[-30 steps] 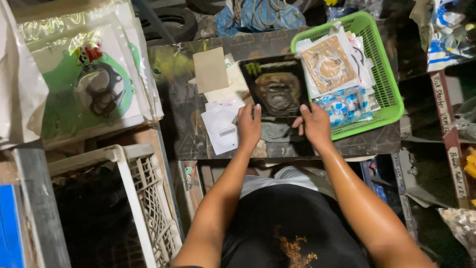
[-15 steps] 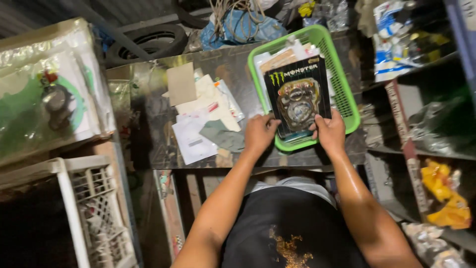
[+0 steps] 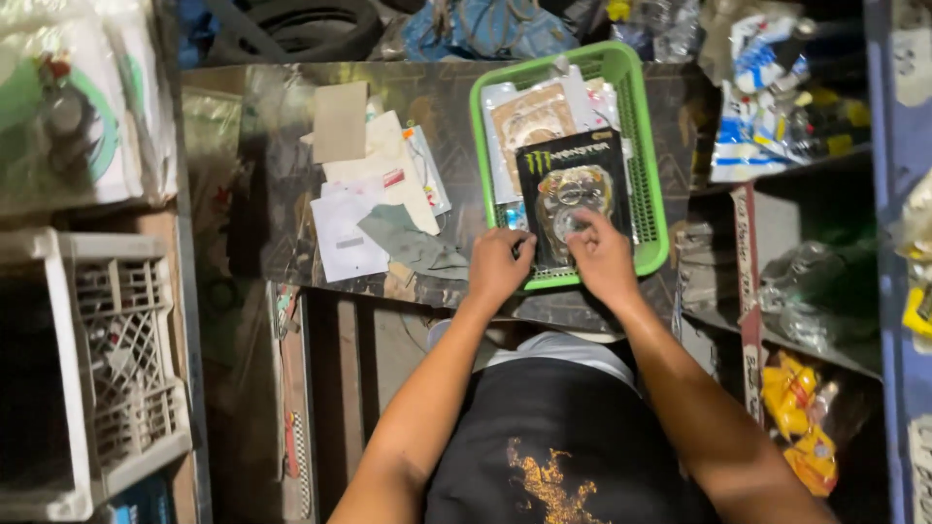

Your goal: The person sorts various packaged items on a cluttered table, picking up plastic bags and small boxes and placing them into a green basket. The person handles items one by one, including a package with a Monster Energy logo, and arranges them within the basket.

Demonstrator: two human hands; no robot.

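Both hands, the left hand [image 3: 498, 264] and right hand [image 3: 601, 254], rest fingers-down on a black gasket packet [image 3: 573, 194] lying atop other packets in the green basket [image 3: 648, 165] on the worktop [image 3: 272, 136], beside loose papers [image 3: 374, 194].

A basket [image 3: 649, 146] sits at the bench's [image 3: 252, 126] right end, reaching its near edge. In it a flat packet [image 3: 573, 189] lies on other packets [image 3: 529, 116], toward the near rim, both hands on its near end. Left of the basket, loose papers [image 3: 374, 189] lie mid-bench. A crate [image 3: 107, 359] stands left of the bench, shelves [image 3: 806, 194] to its right
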